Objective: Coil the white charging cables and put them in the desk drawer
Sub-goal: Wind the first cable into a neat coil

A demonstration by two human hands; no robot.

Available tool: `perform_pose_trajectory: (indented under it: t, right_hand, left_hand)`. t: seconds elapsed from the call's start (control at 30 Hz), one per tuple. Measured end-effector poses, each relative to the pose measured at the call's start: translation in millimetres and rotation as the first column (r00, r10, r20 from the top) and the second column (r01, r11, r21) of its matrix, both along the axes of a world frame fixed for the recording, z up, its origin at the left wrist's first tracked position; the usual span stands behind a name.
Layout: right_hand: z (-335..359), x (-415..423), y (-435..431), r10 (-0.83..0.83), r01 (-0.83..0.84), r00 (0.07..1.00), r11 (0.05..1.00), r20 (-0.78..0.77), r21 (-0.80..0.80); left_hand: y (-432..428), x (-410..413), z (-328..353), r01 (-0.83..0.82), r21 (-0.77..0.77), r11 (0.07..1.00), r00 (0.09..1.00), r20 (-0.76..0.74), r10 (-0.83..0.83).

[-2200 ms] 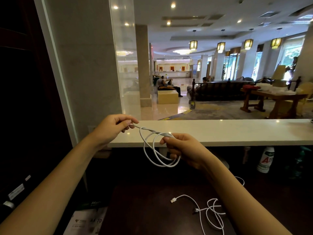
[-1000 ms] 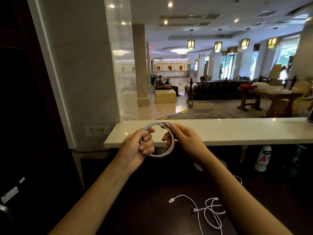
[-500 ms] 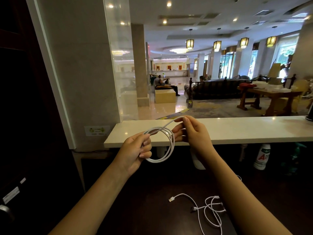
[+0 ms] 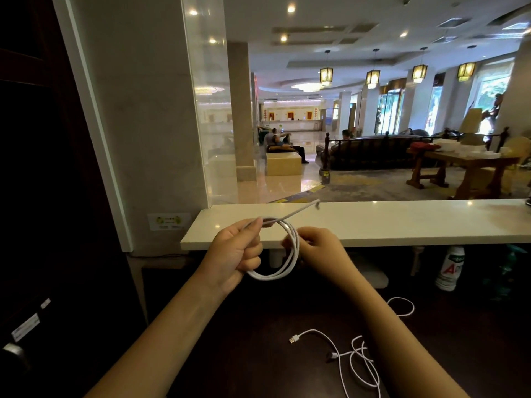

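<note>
A white charging cable (image 4: 288,267) is wound into a small round coil in front of me, above the dark desk (image 4: 253,354). My left hand (image 4: 235,254) pinches the coil's left side. My right hand (image 4: 319,248) grips its right side. The cable's free end with its plug (image 4: 316,203) sticks up and to the right over the white counter. A second white cable (image 4: 356,357) lies loose and tangled on the desk, below my right forearm. No drawer shows in this view.
A white stone counter (image 4: 402,222) runs across just behind my hands. Under it at the right stands a white bottle (image 4: 449,268). A dark cabinet (image 4: 43,225) fills the left side. Beyond the counter is a lobby with seated people.
The cable went from loose hanging loops to a tight small coil held by both hands. Since half a second ago the free end has come out of my right fingers and now points up-right.
</note>
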State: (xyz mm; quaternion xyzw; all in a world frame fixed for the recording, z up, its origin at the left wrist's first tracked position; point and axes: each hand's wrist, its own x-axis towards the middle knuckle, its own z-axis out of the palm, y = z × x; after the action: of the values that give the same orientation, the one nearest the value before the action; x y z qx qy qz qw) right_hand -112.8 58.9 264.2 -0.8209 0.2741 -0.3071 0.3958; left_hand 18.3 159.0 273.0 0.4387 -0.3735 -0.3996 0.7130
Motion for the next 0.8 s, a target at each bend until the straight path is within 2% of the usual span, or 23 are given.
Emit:
perform_pose_trajectory:
  t: [0.07, 0.1, 0.13, 0.2, 0.23, 0.3, 0.37, 0.4, 0.53, 0.6, 0.67, 0.8]
  right_hand:
    - [-0.9, -15.1, 1.5, -0.195, 0.128, 0.955, 0.951, -0.223, -0.281]
    - [-0.5, -21.6, 5.3, -0.303, 0.202, 0.931, 0.892, -0.203, -0.405]
    - [1.4, -26.2, 11.8, -0.356, 0.274, 0.930, 0.837, -0.090, -0.474]
    - [7.0, -27.7, 22.8, -0.282, 0.334, 0.942, 0.766, 0.180, -0.549]
    - [9.3, -24.4, 23.0, -0.233, 0.298, 0.955, 0.745, 0.186, -0.596]
    - [8.3, -12.0, 14.4, -0.196, 0.154, 0.981, 0.754, 0.005, -0.638]
    - [2.3, 1.0, 2.6, -0.164, 0.060, 0.976, 0.831, -0.141, -0.553]
    - [0.5, 4.7, -1.5, -0.115, 0.038, 0.984, 0.880, -0.135, -0.473]
    - [-4.3, 10.0, -8.8, 0.054, -0.042, 0.994, 0.991, 0.099, -0.126]
    - [-5.5, 10.6, -9.7, 0.089, -0.109, 0.966, 0.992, 0.241, 0.069]
    - [-6.9, 12.9, -9.2, 0.116, -0.210, 0.927, 0.948, 0.356, 0.238]
    - [-9.3, 16.5, -10.5, 0.137, -0.307, 0.896, 0.878, 0.422, 0.366]
  left_hand:
    - [0.4, 4.3, -2.4, -0.073, 0.016, 0.997, 0.996, 0.042, 0.072]
    - [0.3, 6.4, -4.0, -0.105, 0.025, 0.994, 0.992, 0.068, 0.103]
    - [0.0, 7.6, -5.3, -0.126, 0.037, 0.991, 0.988, 0.090, 0.123]
    - [-2.0, 7.2, -7.6, -0.136, 0.055, 0.989, 0.986, 0.110, 0.129]
    - [-3.5, 6.1, -8.4, -0.125, 0.056, 0.991, 0.987, 0.108, 0.119]
    - [-6.1, 3.0, -7.6, -0.087, 0.043, 0.995, 0.993, 0.087, 0.083]
    - [-9.1, 1.2, -6.5, -0.054, 0.024, 0.998, 0.996, 0.068, 0.052]
    - [-10.5, 1.4, -6.5, -0.050, 0.018, 0.999, 0.997, 0.066, 0.048]
    - [-13.5, 5.8, -9.7, -0.102, -0.001, 0.995, 0.983, 0.152, 0.101]
    - [-14.8, 7.0, -10.1, -0.115, -0.019, 0.993, 0.975, 0.188, 0.116]
    - [-17.3, 10.0, -8.9, -0.132, -0.040, 0.990, 0.966, 0.221, 0.137]
    - [-23.4, 18.0, -5.3, -0.215, -0.064, 0.974, 0.903, 0.366, 0.224]
